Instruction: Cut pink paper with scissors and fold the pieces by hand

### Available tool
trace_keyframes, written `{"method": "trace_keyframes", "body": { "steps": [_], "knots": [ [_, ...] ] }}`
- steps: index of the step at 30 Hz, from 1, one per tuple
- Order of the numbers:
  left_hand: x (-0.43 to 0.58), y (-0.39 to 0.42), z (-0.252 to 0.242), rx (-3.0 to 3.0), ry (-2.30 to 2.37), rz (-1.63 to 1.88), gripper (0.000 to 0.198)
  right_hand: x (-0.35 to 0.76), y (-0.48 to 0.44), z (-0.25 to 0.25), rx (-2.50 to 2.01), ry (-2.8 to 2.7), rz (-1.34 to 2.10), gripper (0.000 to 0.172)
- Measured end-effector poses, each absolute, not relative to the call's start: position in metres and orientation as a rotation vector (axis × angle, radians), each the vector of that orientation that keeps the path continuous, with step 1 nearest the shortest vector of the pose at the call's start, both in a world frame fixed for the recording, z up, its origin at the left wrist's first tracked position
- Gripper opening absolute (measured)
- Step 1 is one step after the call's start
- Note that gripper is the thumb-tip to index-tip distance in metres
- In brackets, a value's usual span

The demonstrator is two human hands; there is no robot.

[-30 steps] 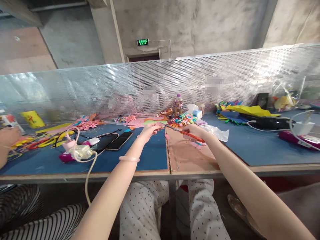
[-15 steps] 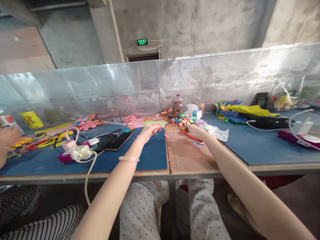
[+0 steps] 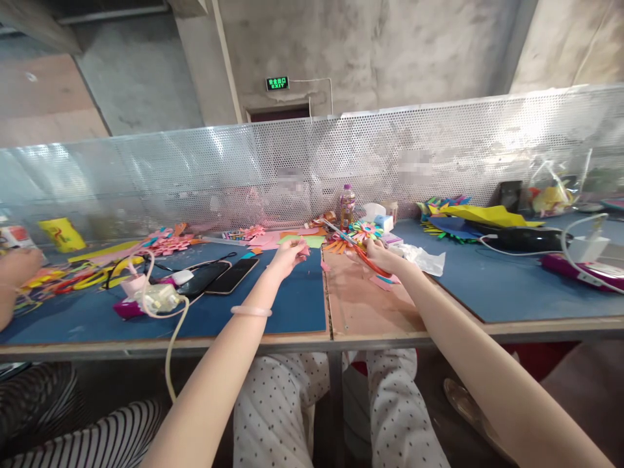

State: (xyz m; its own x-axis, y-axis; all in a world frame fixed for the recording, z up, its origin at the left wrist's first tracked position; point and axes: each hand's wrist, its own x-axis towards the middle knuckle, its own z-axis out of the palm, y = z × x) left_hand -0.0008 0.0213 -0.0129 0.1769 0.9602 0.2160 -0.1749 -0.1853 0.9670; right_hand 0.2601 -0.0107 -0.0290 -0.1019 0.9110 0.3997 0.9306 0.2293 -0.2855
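My left hand (image 3: pixel 287 253) is pinched on a small pink piece of paper (image 3: pixel 303 249), held just above the blue table top (image 3: pixel 273 305). My right hand (image 3: pixel 383 255) grips red-handled scissors (image 3: pixel 363 255) whose blades point up and to the left, away from the paper. A small pink scrap (image 3: pixel 325 266) lies on the table between the hands, and more pink scraps (image 3: pixel 385 281) lie under my right wrist on the brown board (image 3: pixel 365 305). Colourful paper flowers (image 3: pixel 358 233) sit just beyond the scissors.
Two phones (image 3: pixel 219 275) and a white charger with cable (image 3: pixel 158 296) lie left of my arm. Another person's hand (image 3: pixel 17 266) works at the far left among yellow paper strips. A bottle (image 3: pixel 347 205), a perforated metal screen (image 3: pixel 312 169) and folded coloured paper (image 3: pixel 478 218) stand behind.
The scissors have swung away from the pink paper, blades now tilted up to the left. My left hand has drawn slightly back and lower with the paper.
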Motion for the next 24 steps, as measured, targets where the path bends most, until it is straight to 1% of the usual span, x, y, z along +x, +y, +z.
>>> {"method": "trace_keyframes", "body": {
  "steps": [3, 4, 5, 7, 8, 9, 10, 13, 15, 16, 20, 21, 24],
  "knots": [
    [0.001, 0.02, -0.012, 1.3, 0.883, 1.278, 0.014, 0.257, -0.013, -0.029, -1.635, -2.028, -0.054, 0.05],
    [0.002, 0.02, -0.012, 1.288, 0.911, 1.283, 0.018, 0.256, -0.014, -0.028, -1.615, -2.014, -0.059, 0.049],
    [0.002, 0.019, -0.011, 1.281, 0.931, 1.285, 0.028, 0.254, -0.014, -0.027, -1.604, -1.995, -0.061, 0.049],
    [0.002, 0.018, -0.011, 1.293, 0.923, 1.281, 0.053, 0.252, -0.014, -0.026, -1.608, -1.945, -0.066, 0.049],
    [0.002, 0.018, -0.011, 1.316, 0.894, 1.274, 0.062, 0.251, -0.014, -0.026, -1.614, -1.921, -0.075, 0.05],
    [0.001, 0.017, -0.011, 1.343, 0.859, 1.261, 0.064, 0.251, -0.013, -0.026, -1.619, -1.898, -0.091, 0.05],
    [0.001, 0.018, -0.011, 1.372, 0.825, 1.243, 0.061, 0.251, -0.013, -0.025, -1.619, -1.876, -0.11, 0.05],
    [-0.002, 0.021, -0.013, 1.446, 0.786, 1.215, 0.036, 0.251, -0.013, -0.024, -1.609, -1.841, -0.138, 0.048],
    [-0.004, 0.025, -0.014, 1.465, 0.82, 1.26, 0.028, 0.25, -0.015, -0.023, -1.625, -1.826, -0.144, 0.047],
    [-0.004, 0.027, -0.015, 1.461, 0.838, 1.298, 0.03, 0.25, -0.016, -0.022, -1.635, -1.821, -0.148, 0.046],
    [-0.005, 0.028, -0.013, 1.364, 0.816, 1.397, 0.051, 0.247, -0.02, -0.021, -1.66, -1.816, -0.16, 0.045],
    [-0.005, 0.026, -0.012, 1.341, 0.793, 1.393, 0.053, 0.247, -0.02, -0.021, -1.657, -1.818, -0.162, 0.045],
    [-0.002, 0.019, -0.01, 1.295, 0.764, 1.354, 0.049, 0.245, -0.02, -0.021, -1.647, -1.834, -0.174, 0.046]
  ]
}}
